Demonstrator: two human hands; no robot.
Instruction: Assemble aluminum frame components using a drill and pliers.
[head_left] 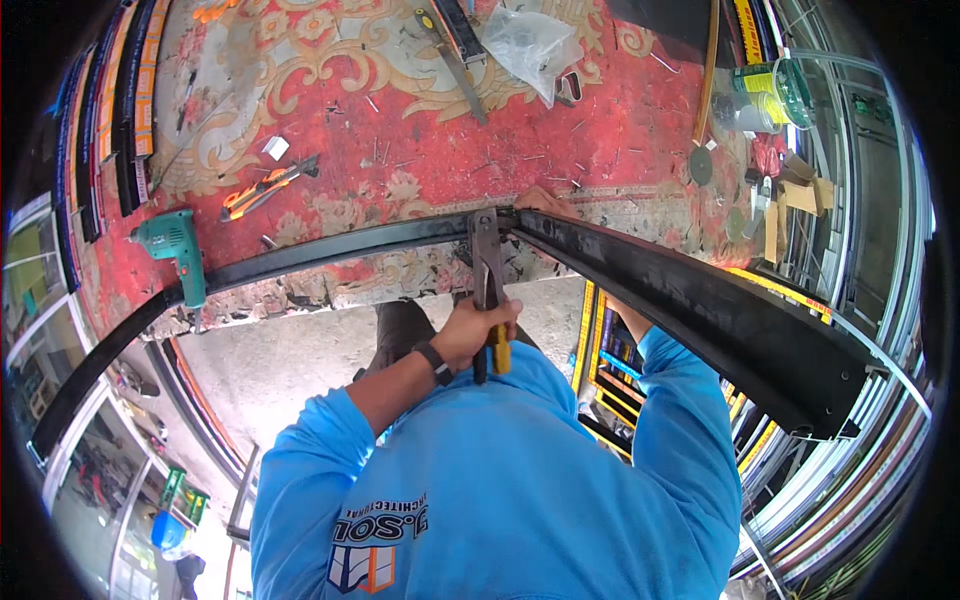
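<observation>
My left hand (477, 328) is closed round the handles of a long metal plier-like hand tool (484, 250), one yellow and one dark. Its flat head lies over the thin black metal strip (350, 242), beside the end of a wide black metal profile (690, 300). That profile slants toward me and to the right. My right arm passes beneath it, and my right hand (545, 201) grips its far end from behind. The palm and some fingers are hidden by the profile. A green power drill (178, 248) rests by the strip's left part.
On the red patterned carpet covering the bench (420, 130) lie an orange-black cutter knife (262, 194), a long blade with a yellow-black handle (452, 68), and a clear plastic bag (530, 45). Plastic tubs (765, 105) stand at right. Stacked metal bars (125, 110) line the left side.
</observation>
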